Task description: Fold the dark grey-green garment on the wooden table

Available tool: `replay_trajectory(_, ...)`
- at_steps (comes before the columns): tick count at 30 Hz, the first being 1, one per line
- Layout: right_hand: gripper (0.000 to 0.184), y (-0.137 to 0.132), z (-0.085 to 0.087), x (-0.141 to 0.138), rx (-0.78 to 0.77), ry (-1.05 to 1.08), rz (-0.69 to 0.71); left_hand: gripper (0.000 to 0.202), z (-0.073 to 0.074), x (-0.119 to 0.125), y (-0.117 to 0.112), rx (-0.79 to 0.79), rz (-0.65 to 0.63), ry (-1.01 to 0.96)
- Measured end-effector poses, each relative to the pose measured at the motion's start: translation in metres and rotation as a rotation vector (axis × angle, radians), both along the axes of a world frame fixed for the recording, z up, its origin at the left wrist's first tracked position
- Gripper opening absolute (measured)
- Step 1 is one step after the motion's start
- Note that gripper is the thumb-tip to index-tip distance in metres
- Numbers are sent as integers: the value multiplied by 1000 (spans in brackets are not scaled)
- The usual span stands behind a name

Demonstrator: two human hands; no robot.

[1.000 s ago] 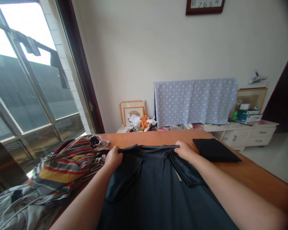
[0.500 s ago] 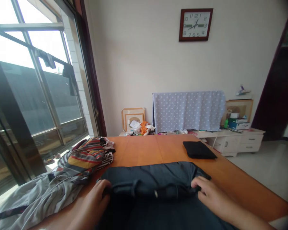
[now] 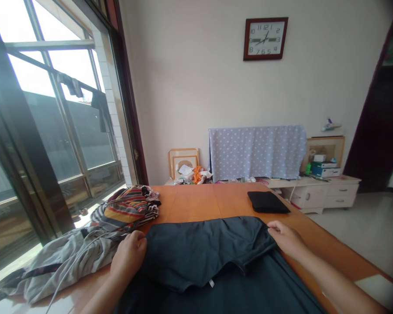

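Observation:
A dark navy garment (image 3: 203, 257) lies spread on the orange wooden table (image 3: 196, 203) in front of me, its top part folded down over the rest, with a small white tag at the fold's lower edge. My left hand (image 3: 129, 257) is closed on the fold's left corner. My right hand (image 3: 283, 237) pinches the fold's right corner, fingers curled on the cloth.
A heap of clothes lies at the table's left: a striped garment (image 3: 126, 209) and a grey one (image 3: 62, 261). A folded black garment (image 3: 267, 202) rests at the far right. Behind stand a white cabinet (image 3: 317, 192), a dotted cloth (image 3: 257, 150) and picture frames (image 3: 183, 159). Window at left.
My hands pulled the garment's top edge toward me, then laid the fold flat. They now sit farther apart at its two corners. The camera has tilted up.

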State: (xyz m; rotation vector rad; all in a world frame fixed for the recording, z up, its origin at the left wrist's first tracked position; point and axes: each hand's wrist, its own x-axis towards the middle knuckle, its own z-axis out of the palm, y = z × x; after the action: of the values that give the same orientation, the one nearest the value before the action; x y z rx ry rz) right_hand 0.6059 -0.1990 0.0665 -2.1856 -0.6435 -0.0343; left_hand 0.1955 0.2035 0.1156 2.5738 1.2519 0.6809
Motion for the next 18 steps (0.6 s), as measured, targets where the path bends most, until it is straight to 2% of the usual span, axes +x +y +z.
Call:
replay_trajectory(4, 30, 26, 4, 19, -119, -75, 44, 33, 4, 35, 11, 105, -73, 105)
replay_trajectory(7, 34, 49, 8, 30, -174, -133, 111, 40, 4, 61, 17, 113, -132, 190)
replay_trajectory(11, 43, 77, 6, 40, -203, -138, 165, 56, -3, 89, 25, 95, -201, 254)
replay_trajectory(15, 50, 93, 1, 44, -251, -144, 177, 65, -9, 101, 34, 74, -214, 317)
replay_trajectory(18, 31, 93, -1, 44, -293, -137, 169, 48, -8, 99, 39, 82, -206, 346)
